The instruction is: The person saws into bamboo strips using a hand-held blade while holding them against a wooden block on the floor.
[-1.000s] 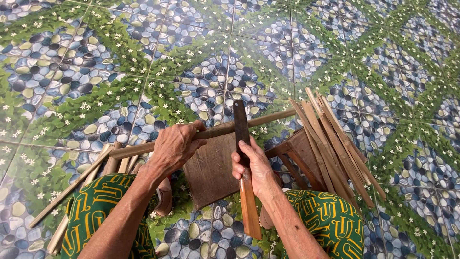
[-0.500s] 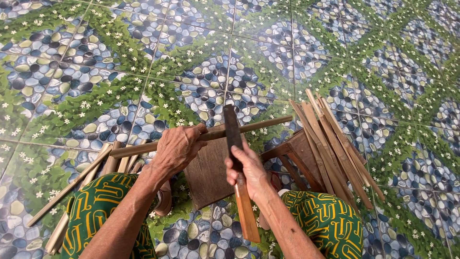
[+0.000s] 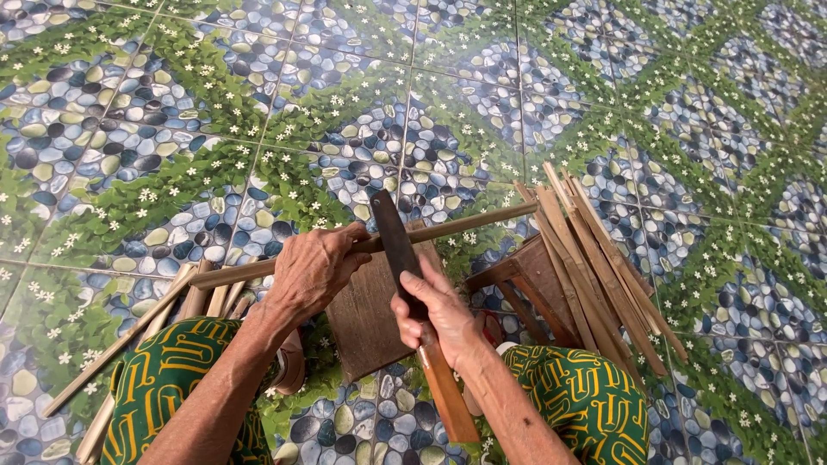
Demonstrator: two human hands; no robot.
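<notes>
Left hand (image 3: 314, 271) grips stick (image 3: 362, 245) mid-frame; right hand (image 3: 439, 314) wraps knife (image 3: 398, 245). Blade sits beside left fingers: slip risks cut.

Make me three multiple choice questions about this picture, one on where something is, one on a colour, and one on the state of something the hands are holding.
1. Where is the bundle of split strips?
A. leaning on the small wooden stool, to the person's right
B. on the person's left knee
C. inside a basket

2. What colour is the handle of the knife?
A. blue
B. orange-brown
C. white

3. How is the long stick held?
A. standing upright on the tiled floor
B. lying loose with no hand on it
C. lying crosswise, gripped by the left hand, with the knife blade across it

Answers:
1. A, the strips rest slanted against the stool on the right.
2. B, the handle below the right hand is orange-brown wood.
3. C, the left hand's fingers wrap the stick where it runs over the wooden board.
</notes>
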